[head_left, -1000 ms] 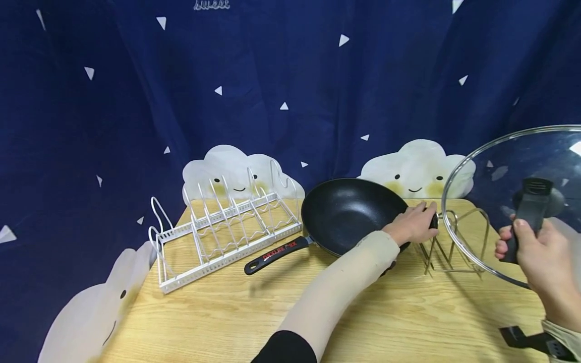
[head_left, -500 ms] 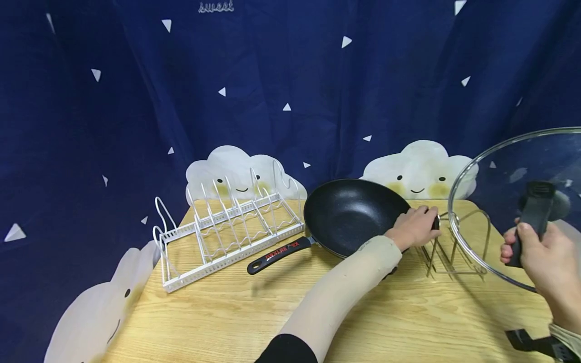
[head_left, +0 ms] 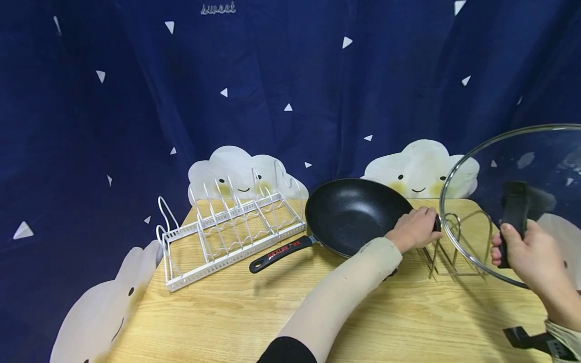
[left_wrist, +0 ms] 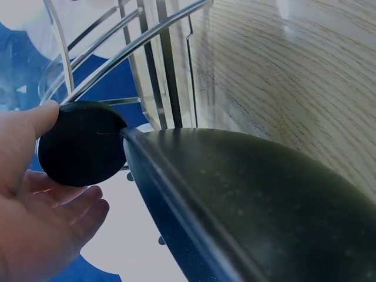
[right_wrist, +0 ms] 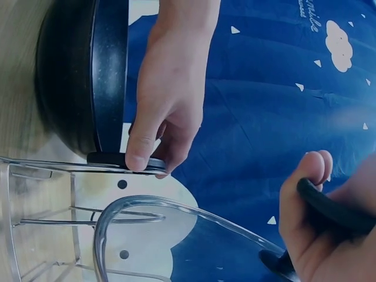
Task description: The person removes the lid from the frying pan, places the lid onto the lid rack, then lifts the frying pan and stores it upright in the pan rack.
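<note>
A black wok (head_left: 351,217) sits on the table between two racks, its long handle (head_left: 281,253) with red lettering pointing to the near left. My left hand (head_left: 414,229) reaches over its right side and pinches the short side handle, a black disc (left_wrist: 82,144) at the rim in the left wrist view. Off to the right, my right hand (head_left: 533,252) grips the black handle (head_left: 514,217) of a large glass lid (head_left: 478,201). The lid is held up on edge above the table, partly out of frame, in front of a wire rack (head_left: 472,274).
On the left of the table (head_left: 218,322) stands a white dish rack (head_left: 227,262) with upright wire dividers. Behind hangs a blue curtain (head_left: 254,60) with white triangles and clouds. The wire rack is close beside the wok's short handle.
The lid and right hand shift slightly right, then back left toward the wire rack. My left hand stays on the wok's side handle. The whole head view drifts slightly.
</note>
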`<state>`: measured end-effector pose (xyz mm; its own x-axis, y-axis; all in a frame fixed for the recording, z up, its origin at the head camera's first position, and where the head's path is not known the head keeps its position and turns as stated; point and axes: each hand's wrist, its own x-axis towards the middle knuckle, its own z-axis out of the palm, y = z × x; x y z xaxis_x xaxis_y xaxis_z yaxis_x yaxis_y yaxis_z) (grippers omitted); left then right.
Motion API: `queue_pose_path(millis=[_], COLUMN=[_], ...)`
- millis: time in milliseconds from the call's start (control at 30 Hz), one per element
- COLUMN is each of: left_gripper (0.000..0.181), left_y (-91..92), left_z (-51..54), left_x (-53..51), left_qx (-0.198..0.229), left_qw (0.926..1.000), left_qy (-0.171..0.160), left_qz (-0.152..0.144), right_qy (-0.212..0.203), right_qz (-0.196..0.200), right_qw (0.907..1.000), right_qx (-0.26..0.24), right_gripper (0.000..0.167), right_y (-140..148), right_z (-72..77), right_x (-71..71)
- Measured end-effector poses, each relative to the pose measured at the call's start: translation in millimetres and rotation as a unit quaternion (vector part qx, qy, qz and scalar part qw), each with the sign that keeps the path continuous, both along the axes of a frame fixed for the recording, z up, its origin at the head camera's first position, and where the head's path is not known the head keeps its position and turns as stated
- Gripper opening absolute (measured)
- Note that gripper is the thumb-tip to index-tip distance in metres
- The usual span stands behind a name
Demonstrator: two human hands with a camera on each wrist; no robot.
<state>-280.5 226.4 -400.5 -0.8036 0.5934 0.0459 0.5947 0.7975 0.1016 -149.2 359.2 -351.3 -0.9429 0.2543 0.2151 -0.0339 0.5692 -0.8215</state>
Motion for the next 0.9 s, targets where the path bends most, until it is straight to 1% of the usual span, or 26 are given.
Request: queue_pose_path(millis=[100, 233, 333, 533, 600, 733, 900], left_gripper=[0.048, 0.054, 0.060, 0.059, 0.058, 0.059, 0.058], left_y=[-0.2, 0.5, 0.2, -0.6, -0.7, -0.5, 0.5], left_z=[-0.9, -2.7, -3.3, -2.2, -1.7, -2.4, -3.1], left_x=[-0.1, 0.6, 1.0, 1.2, 1.5, 2.2, 2.7], left_qx=[0.005, 0.009, 0.004, -0.007, -0.010, -0.014, -0.010], left_qw=[1.0000, 0.9999, 0.9999, 1.0000, 0.9999, 0.9999, 0.9999], left_qy=[-0.002, -0.010, -0.013, -0.001, 0.003, 0.002, -0.008], left_qz=[0.002, 0.005, 0.004, 0.001, -0.003, -0.009, -0.004], right_qy=[-0.018, -0.030, -0.032, -0.044, -0.053, -0.069, -0.067], right_qz=[-0.004, 0.005, 0.014, 0.043, 0.048, 0.053, 0.060], right_qw=[0.9993, 0.9980, 0.9971, 0.9969, 0.9962, 0.9944, 0.9941], right_qx=[0.031, 0.056, 0.068, 0.049, 0.050, 0.060, 0.060], right_gripper=[0.029, 0.034, 0.035, 0.036, 0.039, 0.042, 0.040], right_y=[-3.0, -4.5, -5.6, -7.0, -7.2, -8.7, -9.9], right_z=[-2.5, -6.3, -8.3, -8.0, -8.0, -9.6, -11.6], right_x=[-3.2, -6.4, -8.4, -12.2, -12.3, -12.1, -13.0])
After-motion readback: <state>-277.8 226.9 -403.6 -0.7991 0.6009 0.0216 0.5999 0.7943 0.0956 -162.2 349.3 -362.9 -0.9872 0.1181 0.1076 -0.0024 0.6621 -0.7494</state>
